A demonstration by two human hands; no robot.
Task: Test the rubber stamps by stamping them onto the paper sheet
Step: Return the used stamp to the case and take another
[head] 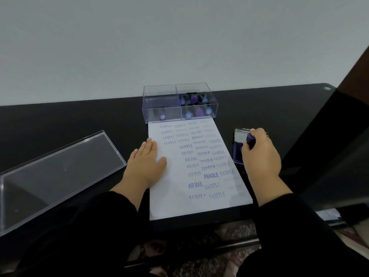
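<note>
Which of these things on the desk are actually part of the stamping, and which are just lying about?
In use: paper sheet, stamp in the right hand, ink pad, left hand steadying the sheet, box of stamps.
Lying about: clear lid.

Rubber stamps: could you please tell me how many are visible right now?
8: one purple-handled rubber stamp gripped by the right hand; one in the clear plastic box's left compartment; six in its right compartment. Others may be hidden.

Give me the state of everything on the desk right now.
Paper: flat, mostly stamped.
Left hand: flat, pressing paper.
Right hand: gripping stamp.
Stamp: over ink pad.
Ink pad: open.
Box: lidless, stamps inside.
Lid: off, left of paper.
</note>
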